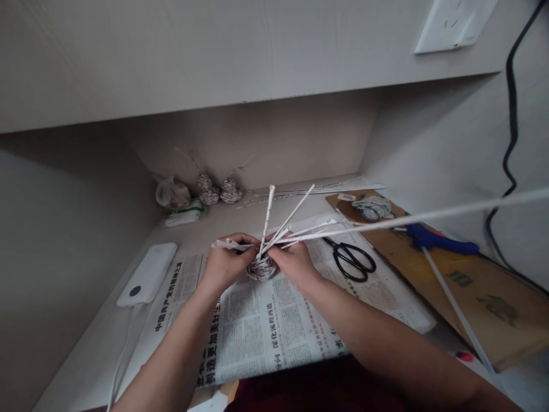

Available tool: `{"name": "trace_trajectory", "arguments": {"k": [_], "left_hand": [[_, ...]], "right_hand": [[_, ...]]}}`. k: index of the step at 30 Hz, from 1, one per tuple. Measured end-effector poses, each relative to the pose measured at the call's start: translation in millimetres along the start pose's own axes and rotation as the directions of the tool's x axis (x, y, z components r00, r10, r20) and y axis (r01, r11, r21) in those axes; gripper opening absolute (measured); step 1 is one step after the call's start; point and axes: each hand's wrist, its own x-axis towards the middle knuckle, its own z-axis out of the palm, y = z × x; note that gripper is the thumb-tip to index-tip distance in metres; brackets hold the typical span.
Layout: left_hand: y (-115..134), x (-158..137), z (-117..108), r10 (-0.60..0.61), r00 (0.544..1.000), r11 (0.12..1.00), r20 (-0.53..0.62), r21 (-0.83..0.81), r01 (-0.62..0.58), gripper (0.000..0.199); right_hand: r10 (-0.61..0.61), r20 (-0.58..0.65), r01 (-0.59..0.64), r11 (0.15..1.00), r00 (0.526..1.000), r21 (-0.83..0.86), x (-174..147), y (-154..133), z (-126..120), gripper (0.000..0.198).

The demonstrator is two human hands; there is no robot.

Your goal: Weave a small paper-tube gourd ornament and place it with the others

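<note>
Between my two hands sits a small round weave of rolled newspaper strips, resting over the newspaper. Several white paper rods stick up and out of its top. My left hand grips its left side, thumb and fingers pressed at the rim. My right hand pinches the right side among the rods; its fingertips are partly hidden behind them. One long paper rod runs from the weave far off to the right. Black-handled scissors lie just right of my right hand.
Newspaper sheets cover the desk. Two gourd-shaped woven pieces and a plastic bag stand at the back left. A white device with a cable lies left. Cardboard on the right carries a blue glue gun.
</note>
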Motion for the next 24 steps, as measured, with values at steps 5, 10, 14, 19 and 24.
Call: {"name": "trace_trajectory", "arguments": {"k": [5, 10, 14, 19, 24], "left_hand": [[-4, -1, 2, -0.073, 0.994, 0.997, -0.081, 0.008, 0.074, 0.013], [-3, -1, 3, -0.111, 0.987, 0.994, -0.117, 0.013, 0.113, 0.015], [-3, -2, 4, -0.119, 0.989, 0.993, -0.087, 0.013, 0.121, 0.018], [-4, -2, 7, -0.099, 0.987, 0.993, -0.126, 0.057, 0.107, 0.020], [-5, -2, 8, -0.108, 0.986, 0.991, -0.130, 0.067, 0.117, 0.019]], "right_hand": [[0.194, 0.010, -0.193, 0.972, 0.981, 0.130, 0, -7, 4, 0.016], [0.275, 0.057, -0.279, 0.905, 0.960, 0.322, -1, -18, 5, 0.015], [0.291, 0.103, -0.309, 0.896, 0.951, 0.319, 0, -16, 1, 0.023], [0.240, -0.022, -0.218, 0.914, 0.971, 0.342, -3, -20, 3, 0.023], [0.110, -0.050, -0.091, 0.953, 0.993, 0.291, -7, -30, 6, 0.023]]}}
